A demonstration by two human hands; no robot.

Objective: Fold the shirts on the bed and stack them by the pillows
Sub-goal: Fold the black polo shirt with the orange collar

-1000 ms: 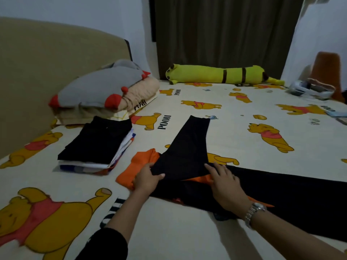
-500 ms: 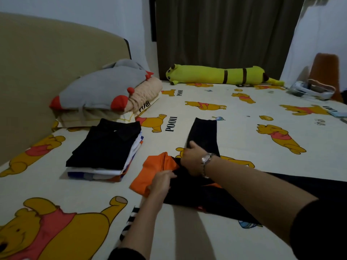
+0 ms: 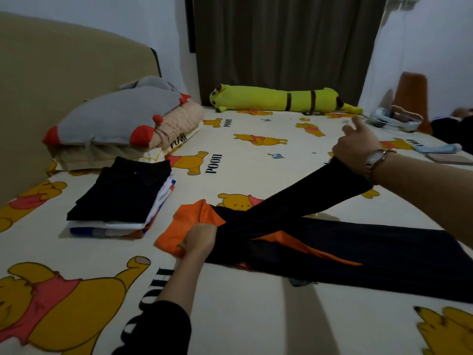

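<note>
One wide-angle camera rides on the person's head, looking forward and down across the bed [image 3: 256, 155] toward the dark curtain [image 3: 286, 47]. It sits close above both forearms, which enter from the bottom and right edges. The headboard [image 3: 51, 73] fills the left side, bowed by the lens. No second view shares the scene.

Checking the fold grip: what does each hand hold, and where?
Both hold the black-and-orange shirt. The right hand grips the end of its black sleeve, lifted off the bed; the left hand pinches the orange shoulder area.
</note>
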